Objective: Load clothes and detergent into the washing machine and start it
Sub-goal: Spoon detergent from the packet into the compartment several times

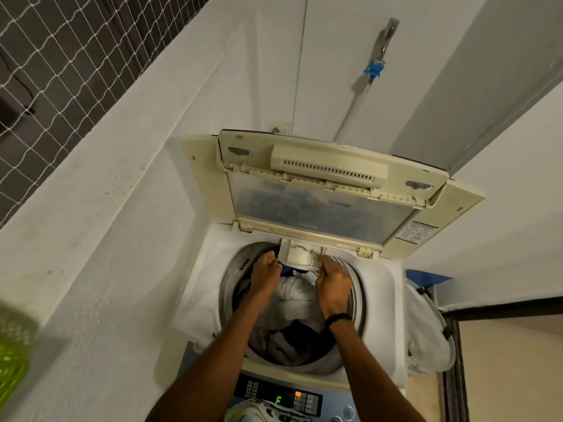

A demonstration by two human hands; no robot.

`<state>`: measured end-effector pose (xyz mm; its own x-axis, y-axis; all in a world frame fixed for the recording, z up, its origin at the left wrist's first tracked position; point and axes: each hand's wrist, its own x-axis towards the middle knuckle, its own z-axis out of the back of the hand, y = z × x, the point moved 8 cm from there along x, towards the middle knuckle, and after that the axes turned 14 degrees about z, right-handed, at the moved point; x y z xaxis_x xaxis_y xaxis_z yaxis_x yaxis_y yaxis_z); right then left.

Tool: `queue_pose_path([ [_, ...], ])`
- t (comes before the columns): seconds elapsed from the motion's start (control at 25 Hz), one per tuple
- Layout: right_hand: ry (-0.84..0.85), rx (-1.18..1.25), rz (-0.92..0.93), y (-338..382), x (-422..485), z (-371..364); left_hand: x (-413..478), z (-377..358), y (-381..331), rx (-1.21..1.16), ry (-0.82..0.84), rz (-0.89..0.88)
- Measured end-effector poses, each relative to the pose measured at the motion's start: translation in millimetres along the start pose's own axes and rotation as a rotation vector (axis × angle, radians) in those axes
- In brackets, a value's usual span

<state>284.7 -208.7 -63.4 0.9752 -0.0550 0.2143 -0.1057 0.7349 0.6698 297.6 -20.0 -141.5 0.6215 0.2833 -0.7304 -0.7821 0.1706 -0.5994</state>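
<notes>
Top-loading washing machine (210,287) stands against a white wall, lid (323,190) folded up and back, drum (240,269) exposed. Clothes (300,295) fill the drum: a pale bundle near the top centre, darker and grey pieces below it toward the front. At the rear rim of the opening, just under the hinge of the lid, a detergent drawer (300,254) is pulled out over the drum; a whitish patch shows inside it, possibly powder, though the view is too soft to confirm. Left hand (266,277) is at the drawer's left corner, fingers curled and pressed together, gripping the front edge. Right hand (333,283) is at the right corner, fingers likewise curled inward on the drawer's edge; exact fingertip contact is hidden behind the knuckles. A dark wristband (336,318) circles the right wrist. Both forearms reach over the front of the machine. Control panel (278,394) sits at the near edge, its display (277,400) showing a green "F" and an orange indicator (297,394) lit beside it. A white fabric bag (429,333) hangs at the machine's right side. On the wall above, a tap (384,38) with a blue fitting feeds a pale hose (350,108) running down behind the lid. A green basket (13,351) is blurred at the left edge; netting (61,56) covers the upper left.
</notes>
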Motion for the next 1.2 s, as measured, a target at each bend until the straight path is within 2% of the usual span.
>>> queue_pose_path([
  [0.16, -0.03, -0.001, -0.012, -1.8, -0.8, 0.7, 3.3, -0.4, 4.4, -0.027, 0.008, 0.018],
  [0.36, -0.041, 0.033, -0.146, -23.3, -9.9, -8.7, 2.7, -0.9, 5.4, -0.026, 0.007, 0.02],
  [0.6, -0.199, 0.235, -0.358, -39.7, -11.0, 1.3, 2.0, -2.8, 6.2, -0.002, 0.006, 0.024],
  [0.68, -0.152, 0.221, -0.377, -47.5, -7.8, -9.3, 4.4, -6.0, 9.8, 0.025, 0.009, 0.025],
  [0.88, -0.084, 0.286, -0.409, -56.6, -9.2, -21.4, 4.5, -6.7, 9.8, 0.02, 0.015, 0.039],
  [1.08, -0.056, 0.236, -0.339, -54.5, -7.0, -17.2, 5.6, -11.0, 11.4, 0.043, 0.024, 0.011],
  [1.2, -0.101, 0.168, -0.279, -49.8, -12.4, -6.9, 0.5, -3.8, 7.4, 0.023, 0.011, 0.012],
])
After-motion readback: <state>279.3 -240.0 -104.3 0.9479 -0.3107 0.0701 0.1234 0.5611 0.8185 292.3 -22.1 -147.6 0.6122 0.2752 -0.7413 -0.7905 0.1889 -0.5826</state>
